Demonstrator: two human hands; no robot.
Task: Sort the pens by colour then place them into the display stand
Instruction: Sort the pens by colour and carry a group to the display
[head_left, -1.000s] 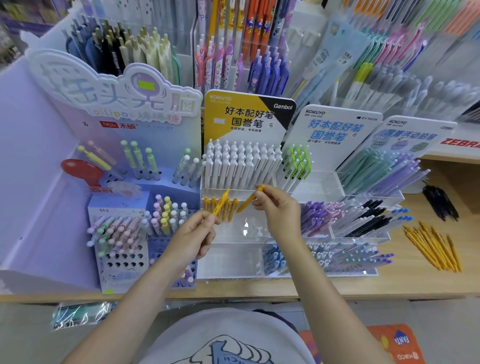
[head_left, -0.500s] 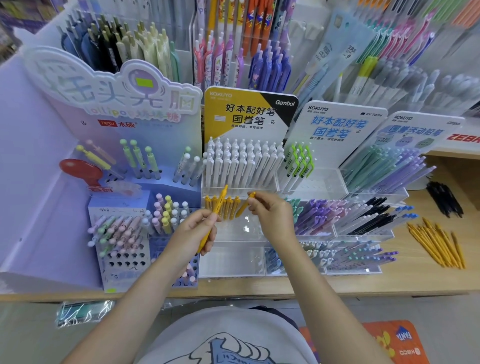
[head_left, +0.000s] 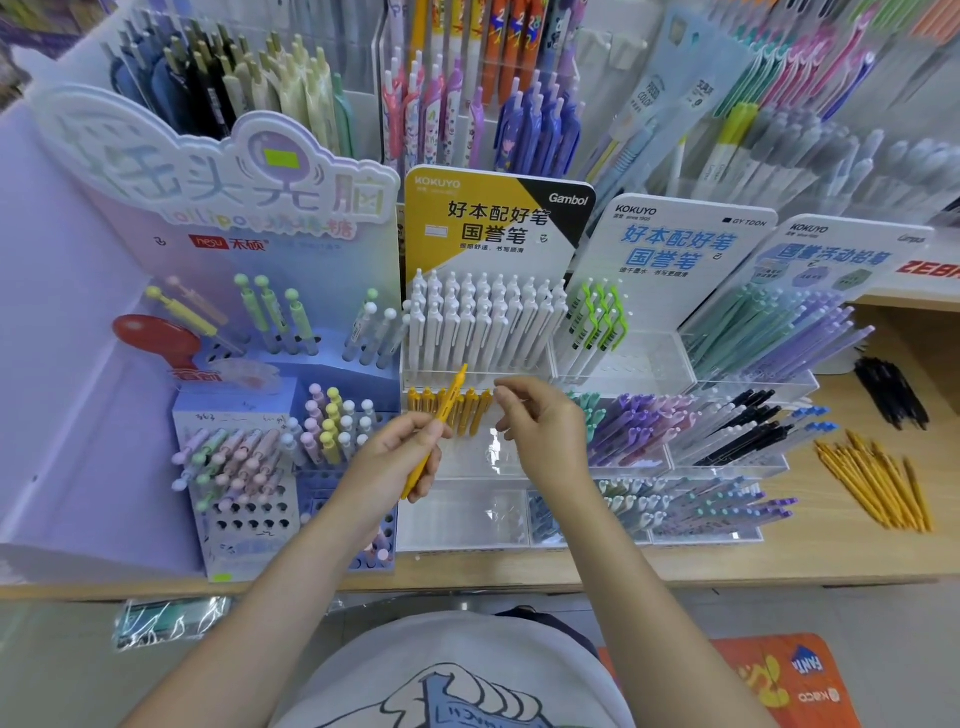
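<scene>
Hands: left hand (head_left: 400, 457) grips one yellow pen (head_left: 436, 431) round its lower half, the pen slanting up and away toward the stand; right hand (head_left: 540, 423) hangs just right of it, fingers loosely curled with nothing between them that I can see, its fingertips beside the row of yellow pens.
Yellow row: a short line of yellow pens (head_left: 452, 408) stands in the left end of the stand's middle tier, just below the white pens (head_left: 483, 322); the held pen crosses in front of them.
Stand: clear tiered stand (head_left: 498, 462) with white and green-clipped pens on the far tier, teal, purple and black pens to the right, and bare clear space to the right of the yellow row.
Loose stock: a pile of yellow pens (head_left: 878, 483) lies on the surface (head_left: 779, 561) at far right, well apart from both hands; a few black pens (head_left: 891, 392) lie beyond it.
Step in hand: I judge the yellow group is being filled, one pen slotted and another waiting in the left hand.
Next move: likely the right hand takes the held pen, or the left lowers it itself, tip down into the free space just right of the last yellow pen, keeping it upright and in line.
After that: the pile at far right looks left to fetch.
</scene>
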